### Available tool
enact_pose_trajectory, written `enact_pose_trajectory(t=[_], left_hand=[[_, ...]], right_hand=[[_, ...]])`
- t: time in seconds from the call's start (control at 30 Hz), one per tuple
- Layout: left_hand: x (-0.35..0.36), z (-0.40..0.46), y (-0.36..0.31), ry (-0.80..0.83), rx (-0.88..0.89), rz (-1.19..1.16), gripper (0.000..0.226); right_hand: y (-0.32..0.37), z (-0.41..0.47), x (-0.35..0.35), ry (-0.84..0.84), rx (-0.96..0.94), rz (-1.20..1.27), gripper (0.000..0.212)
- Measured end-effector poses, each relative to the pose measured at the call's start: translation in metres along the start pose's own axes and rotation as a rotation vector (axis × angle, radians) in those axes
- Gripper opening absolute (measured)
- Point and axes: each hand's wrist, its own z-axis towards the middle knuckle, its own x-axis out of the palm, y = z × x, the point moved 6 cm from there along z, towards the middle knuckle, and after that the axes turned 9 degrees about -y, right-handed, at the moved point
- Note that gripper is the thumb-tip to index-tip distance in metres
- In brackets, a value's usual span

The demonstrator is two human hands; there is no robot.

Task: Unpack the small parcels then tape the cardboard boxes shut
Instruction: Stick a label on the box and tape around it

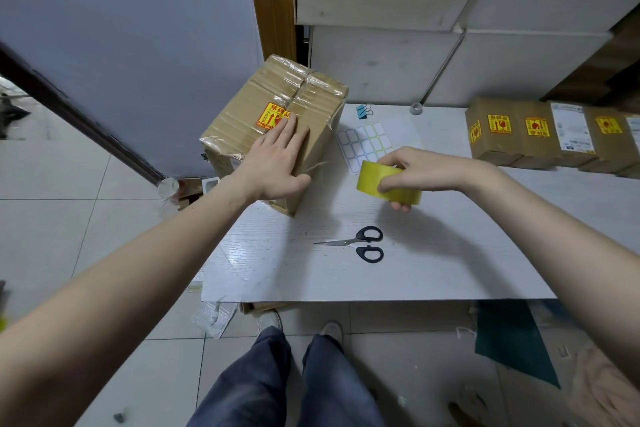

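A cardboard box (263,107) with clear tape over its top seam and a yellow-and-red fragile sticker stands on the left end of the white table (450,253). My left hand (277,159) lies flat on the box's top with straight fingers, thumb over the near edge. A thin strip of tape runs from the box's near corner toward a yellow tape roll (388,182). My right hand (412,170) grips that roll just above the table, to the right of the box. Several small parcels (540,135) with fragile stickers stand in a row at the table's right end.
Black-handled scissors (363,243) lie on the table in front of the roll. A sheet of blank labels (367,142), a blue binder clip (363,111) and a small grey tape roll (416,108) lie further back. Large grey boxes (450,45) rise behind the table.
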Motion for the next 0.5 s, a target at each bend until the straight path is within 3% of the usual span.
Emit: enact_pose_trajectory(t=[0.27, 0.5], left_hand=[[-0.001, -0.014, 0.009, -0.003, 0.103, 0.050, 0.101], [-0.003, -0.025, 0.024, 0.089, 0.209, 0.019, 0.116]], right_hand=[[0.010, 0.001, 0.005, 0.010, -0.044, -0.090, 0.007], [0.036, 0.003, 0.013, -0.101, -0.191, -0.414, 0.006]])
